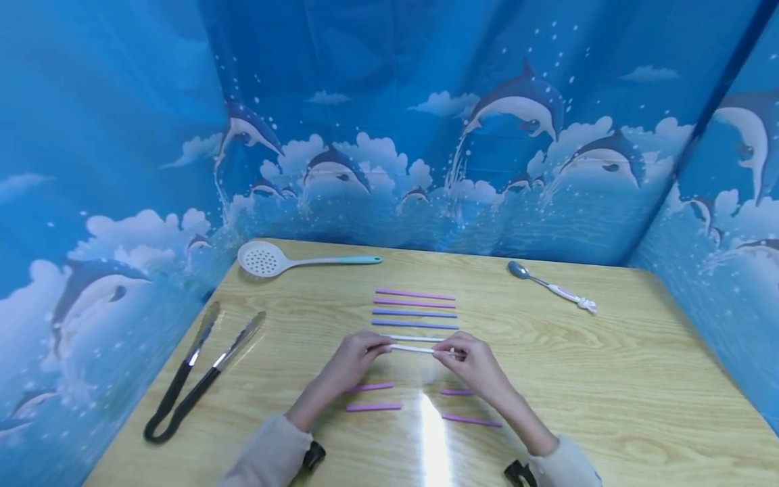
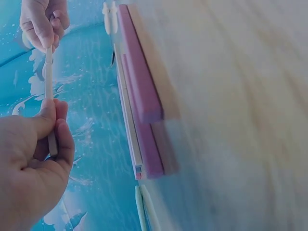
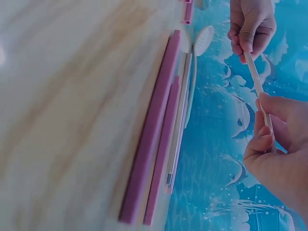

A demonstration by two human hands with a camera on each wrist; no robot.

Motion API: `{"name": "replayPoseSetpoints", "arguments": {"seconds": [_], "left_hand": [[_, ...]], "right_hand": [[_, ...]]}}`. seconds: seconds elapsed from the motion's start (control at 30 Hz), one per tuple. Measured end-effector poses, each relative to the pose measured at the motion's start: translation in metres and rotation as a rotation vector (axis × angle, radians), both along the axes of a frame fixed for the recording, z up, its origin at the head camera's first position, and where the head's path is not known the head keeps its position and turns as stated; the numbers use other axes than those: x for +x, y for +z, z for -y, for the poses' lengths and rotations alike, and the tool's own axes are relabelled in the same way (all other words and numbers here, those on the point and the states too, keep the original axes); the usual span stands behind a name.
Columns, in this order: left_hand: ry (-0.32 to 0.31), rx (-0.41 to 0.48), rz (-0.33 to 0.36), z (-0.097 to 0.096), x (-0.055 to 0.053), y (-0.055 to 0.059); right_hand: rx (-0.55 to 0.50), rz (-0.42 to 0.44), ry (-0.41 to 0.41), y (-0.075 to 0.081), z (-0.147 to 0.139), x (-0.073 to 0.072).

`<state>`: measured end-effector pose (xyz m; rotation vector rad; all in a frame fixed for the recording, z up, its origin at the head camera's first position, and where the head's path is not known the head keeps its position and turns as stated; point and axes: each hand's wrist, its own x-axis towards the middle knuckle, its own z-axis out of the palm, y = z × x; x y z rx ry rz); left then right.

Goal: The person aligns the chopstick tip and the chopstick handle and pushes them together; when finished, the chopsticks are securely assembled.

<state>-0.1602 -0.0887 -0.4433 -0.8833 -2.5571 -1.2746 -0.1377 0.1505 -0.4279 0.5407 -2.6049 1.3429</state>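
Observation:
A thin white stick (image 1: 412,348) is held level between the two hands. My left hand (image 1: 359,355) pinches its left end between thumb and fingers, and my right hand (image 1: 471,358) pinches it toward the right end. In the right wrist view a seam crosses the white stick (image 3: 256,79) between the hands. Both wrist views show it raised off the table. Just beyond it lies another white stick (image 1: 420,337), then two blue sticks (image 1: 414,313) and two pink sticks (image 1: 414,294), all in parallel rows. Shorter pink sticks (image 1: 374,407) lie below both forearms, partly covered.
Black-handled tongs (image 1: 182,379) lie spread at the left of the wooden table (image 1: 639,392). A white slotted spoon (image 1: 262,259) with a turquoise handle end is at the back left. At the back right lies a small spoon (image 1: 550,287). A dolphin-print curtain (image 1: 389,88) borders the table.

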Motion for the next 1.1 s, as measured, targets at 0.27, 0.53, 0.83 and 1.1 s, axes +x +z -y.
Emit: {"name": "replayPoseSetpoints", "arguments": {"seconds": [0.27, 0.53, 0.83, 1.1], "left_hand": [[0.034, 0.034, -0.11, -0.007, 0.004, 0.004], [0.032, 0.058, -0.17, -0.011, 0.007, 0.005], [0.023, 0.013, 0.0, -0.006, 0.002, 0.002], [0.049, 0.025, 0.214, 0.004, -0.008, -0.009]], "right_hand": [[-0.024, -0.057, -0.058, 0.0, 0.002, 0.004], [-0.047, -0.154, -0.044, -0.001, 0.001, 0.006], [0.017, -0.082, -0.025, -0.003, -0.003, -0.001], [0.094, 0.098, -0.038, -0.008, -0.014, -0.012]]}}
